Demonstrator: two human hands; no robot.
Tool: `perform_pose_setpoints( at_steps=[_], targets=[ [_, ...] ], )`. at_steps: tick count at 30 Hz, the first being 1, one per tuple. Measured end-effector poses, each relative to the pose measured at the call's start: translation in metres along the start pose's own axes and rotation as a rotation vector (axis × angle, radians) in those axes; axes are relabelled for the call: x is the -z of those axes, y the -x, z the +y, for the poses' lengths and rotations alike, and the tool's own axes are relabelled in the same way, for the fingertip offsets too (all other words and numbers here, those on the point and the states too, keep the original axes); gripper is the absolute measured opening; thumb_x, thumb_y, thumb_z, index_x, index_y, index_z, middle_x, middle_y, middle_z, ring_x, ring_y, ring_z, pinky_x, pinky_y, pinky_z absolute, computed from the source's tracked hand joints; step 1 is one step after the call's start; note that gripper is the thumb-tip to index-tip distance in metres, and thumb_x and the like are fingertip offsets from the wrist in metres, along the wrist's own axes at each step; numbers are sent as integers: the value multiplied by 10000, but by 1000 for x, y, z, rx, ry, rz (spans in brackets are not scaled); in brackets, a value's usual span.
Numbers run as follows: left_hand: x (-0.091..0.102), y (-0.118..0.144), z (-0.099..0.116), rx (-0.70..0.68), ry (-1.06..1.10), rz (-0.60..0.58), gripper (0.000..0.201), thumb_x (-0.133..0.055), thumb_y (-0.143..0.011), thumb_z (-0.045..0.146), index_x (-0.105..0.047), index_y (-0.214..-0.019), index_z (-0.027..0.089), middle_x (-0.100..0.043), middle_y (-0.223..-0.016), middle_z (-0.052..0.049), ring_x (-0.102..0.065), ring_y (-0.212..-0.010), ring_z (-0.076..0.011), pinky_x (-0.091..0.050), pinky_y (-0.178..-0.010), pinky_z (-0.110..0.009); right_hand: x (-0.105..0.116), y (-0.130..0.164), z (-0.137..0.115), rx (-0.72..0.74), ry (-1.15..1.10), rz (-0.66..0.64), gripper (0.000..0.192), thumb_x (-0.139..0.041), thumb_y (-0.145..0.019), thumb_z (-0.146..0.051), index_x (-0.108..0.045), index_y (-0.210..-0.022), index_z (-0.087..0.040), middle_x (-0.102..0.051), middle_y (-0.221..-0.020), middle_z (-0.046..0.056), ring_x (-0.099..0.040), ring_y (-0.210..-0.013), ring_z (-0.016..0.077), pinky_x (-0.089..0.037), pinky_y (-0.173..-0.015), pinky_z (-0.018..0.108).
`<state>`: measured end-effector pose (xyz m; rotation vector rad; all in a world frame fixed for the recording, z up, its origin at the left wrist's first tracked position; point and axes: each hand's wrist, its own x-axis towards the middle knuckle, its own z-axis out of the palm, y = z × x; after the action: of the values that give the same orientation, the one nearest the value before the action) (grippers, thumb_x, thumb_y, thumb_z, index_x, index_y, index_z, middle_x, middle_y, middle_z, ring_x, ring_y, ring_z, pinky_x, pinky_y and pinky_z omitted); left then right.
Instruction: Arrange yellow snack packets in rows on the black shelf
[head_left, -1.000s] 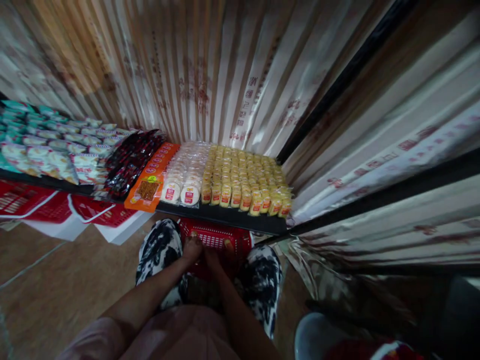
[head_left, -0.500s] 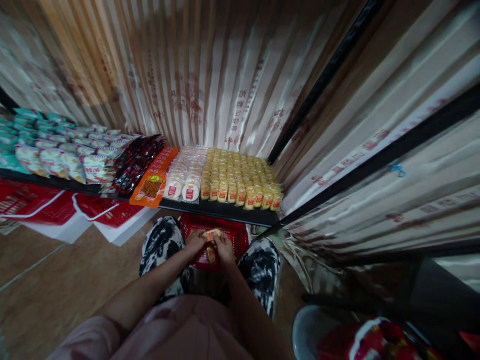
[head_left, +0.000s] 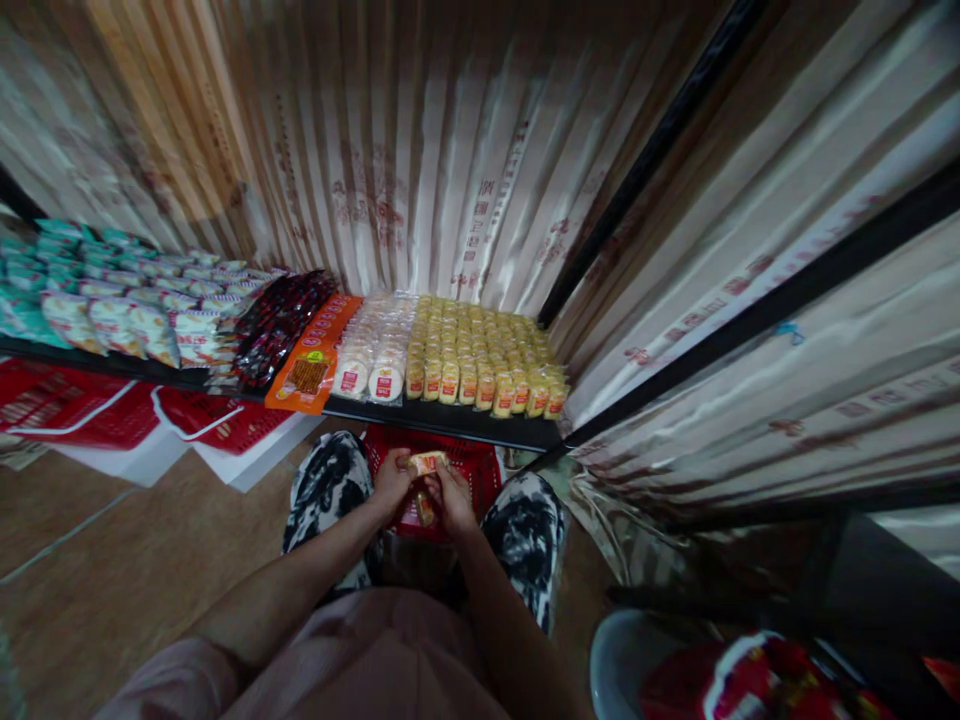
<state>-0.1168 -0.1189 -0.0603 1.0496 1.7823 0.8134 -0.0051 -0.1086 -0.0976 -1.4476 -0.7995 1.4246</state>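
Below shelf (head_left: 450, 422), 2 hands (head_left: 422, 487) grip 2 yellow pkts (head_left: 426, 465) over 1 basket (head_left: 480, 470).

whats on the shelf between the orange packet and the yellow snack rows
In the head view, clear packs of round white cakes lie between the orange packet and the yellow snack rows.
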Motion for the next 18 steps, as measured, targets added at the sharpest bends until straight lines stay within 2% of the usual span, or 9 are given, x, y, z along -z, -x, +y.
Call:
perform_pose_setpoints(
  at_steps=[4,7,10,13,18],
  targets=[
    [14,-8,12,-42,-10,78,336,-474,-772,79,-477,-1099,152,-635,-1030,-57,-612,-905,-118,-474,-822,-223,-4,4,-2,-58,37,-20,305,-607,-686,-444,-605,-823,-171,-682,-733,55,-640,-610,162,-485,-503,239],
    [23,-15,20,-110,-57,88,292,-497,-758,102,-527,-1044,151,-649,-980,-44,-610,-874,-127,-467,-817,-228,-5,2,-8,-30,91,-22,299,-633,-672,-347,-605,-914,-173,-681,-831,58,-646,-729,180,-510,-630,270],
    [32,-19,29,-227,-129,125,292,-516,-753,137,-555,-1042,158,-649,-994,-42,-598,-898,-144,-457,-835,-251,-4,1,-23,173,303,11,371,-647,-665,-312,-605,-1009,-182,-647,-990,70,-622,-857,191,-481,-813,310],
    [40,-21,42,-359,-198,172,321,-522,-745,141,-574,-1061,163,-634,-1049,-46,-565,-972,-166,-429,-894,-280,-8,5,-42,435,577,5,433,-584,-727,-317,-569,-1133,-168,-601,-1066,84,-600,-855,179,-455,-862,315],
    [47,-28,64,-460,-235,216,381,-517,-745,141,-557,-1123,169,-611,-1088,-53,-537,-1015,-183,-414,-923,-305,-22,9,-65,548,663,-4,432,-516,-782,-286,-519,-1193,-152,-585,-990,78,-578,-783,157,-472,-802,292]
  ],
)
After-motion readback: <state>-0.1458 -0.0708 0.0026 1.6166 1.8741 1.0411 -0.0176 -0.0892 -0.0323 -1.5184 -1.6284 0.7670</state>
